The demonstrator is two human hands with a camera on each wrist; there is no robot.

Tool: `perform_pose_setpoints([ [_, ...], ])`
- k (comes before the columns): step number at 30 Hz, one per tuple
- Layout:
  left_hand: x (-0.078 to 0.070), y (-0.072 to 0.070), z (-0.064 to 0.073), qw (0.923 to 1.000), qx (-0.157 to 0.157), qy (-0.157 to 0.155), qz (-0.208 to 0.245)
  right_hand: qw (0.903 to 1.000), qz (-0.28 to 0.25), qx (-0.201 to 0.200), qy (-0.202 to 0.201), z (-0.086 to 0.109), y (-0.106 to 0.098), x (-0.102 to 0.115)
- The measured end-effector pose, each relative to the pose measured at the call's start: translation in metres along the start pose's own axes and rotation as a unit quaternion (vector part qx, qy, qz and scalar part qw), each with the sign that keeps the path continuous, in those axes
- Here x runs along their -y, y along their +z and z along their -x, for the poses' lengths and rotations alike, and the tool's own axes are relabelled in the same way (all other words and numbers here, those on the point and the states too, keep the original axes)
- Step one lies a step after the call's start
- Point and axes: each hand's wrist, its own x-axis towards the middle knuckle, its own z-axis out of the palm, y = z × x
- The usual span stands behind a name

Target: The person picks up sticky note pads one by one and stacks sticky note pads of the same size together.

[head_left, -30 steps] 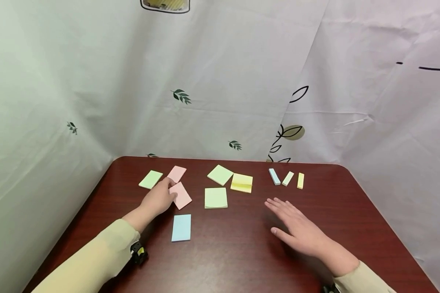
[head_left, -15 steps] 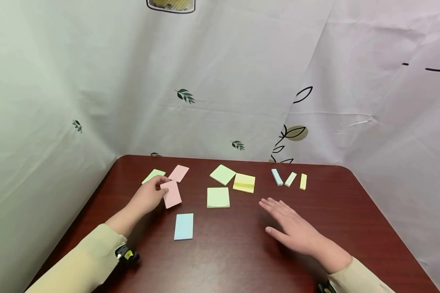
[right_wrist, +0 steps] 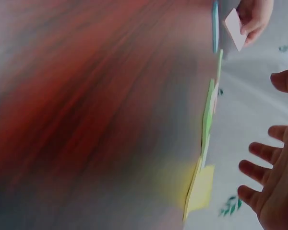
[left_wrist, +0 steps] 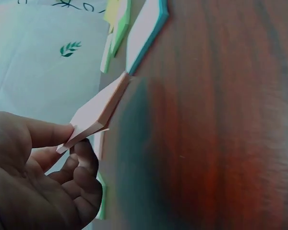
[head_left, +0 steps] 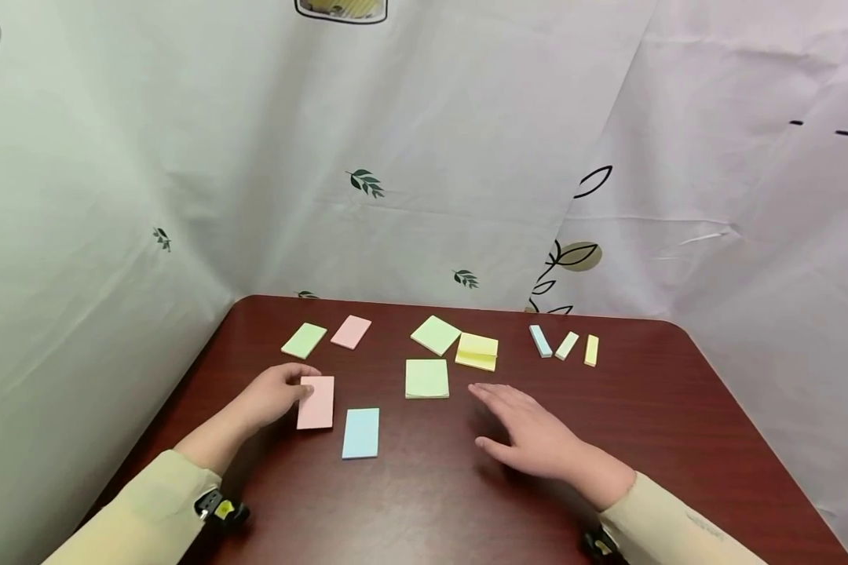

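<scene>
Between thumb and fingers my left hand [head_left: 268, 399] pinches a pink sticky note pad [head_left: 316, 403] by one edge. In the left wrist view the pad [left_wrist: 100, 106] is tilted, and its near end looks raised off the table. A light blue sticky note pad [head_left: 361, 433] lies just right of it. My right hand [head_left: 533, 434] is held over the table with straight, spread fingers and nothing in it. Nearest to that hand is a square green sticky note pad [head_left: 427, 378]. In the right wrist view the right hand's fingers [right_wrist: 259, 152] show apart from the pads.
At the back left lie a green pad [head_left: 304, 340] and another pink pad [head_left: 351, 332]. Another square green pad [head_left: 436, 335] touches a yellow pad [head_left: 477, 351] at the back middle. Narrow blue [head_left: 540, 341], pale green [head_left: 567, 345] and yellow strip pads [head_left: 591, 350] lie back right.
My left hand has drawn the pink pad away from the other pink pad, toward me and left, and turned it straighter, beside the blue pad. The right hand has shifted left.
</scene>
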Motion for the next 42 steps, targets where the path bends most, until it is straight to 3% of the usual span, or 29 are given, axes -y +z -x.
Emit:
perform_pose_setpoints([
  [4, 0.005, 0.007, 0.0, 0.9998, 0.015, 0.006, -0.011, 0.9994, 0.002, 0.035, 0.005, -0.017, 0.005, 0.011],
  [10, 0.003, 0.016, -0.002, 0.9973, 0.004, 0.013, -0.072, 0.9955, -0.002, 0.093, 0.018, -0.039, 0.016, 0.027],
  [17, 0.003, 0.022, -0.007, 0.9908, -0.008, 0.035, -0.131, 0.9899, -0.018, 0.133, 0.047, -0.06, 0.032, 0.041],
  [25, 0.003, 0.025, -0.005, 0.9855, -0.023, 0.032, -0.165, 0.9862, -0.014, 0.157, 0.049, -0.087, 0.042, 0.058],
  [31, 0.001, 0.026, -0.004, 0.9853, -0.028, 0.026, -0.166, 0.9837, -0.01, 0.169, 0.06, -0.104, 0.051, 0.07],
  [42, 0.0, 0.025, -0.004, 0.9851, -0.033, 0.021, -0.167, 0.9818, 0.004, 0.177, 0.069, -0.115, 0.058, 0.081],
])
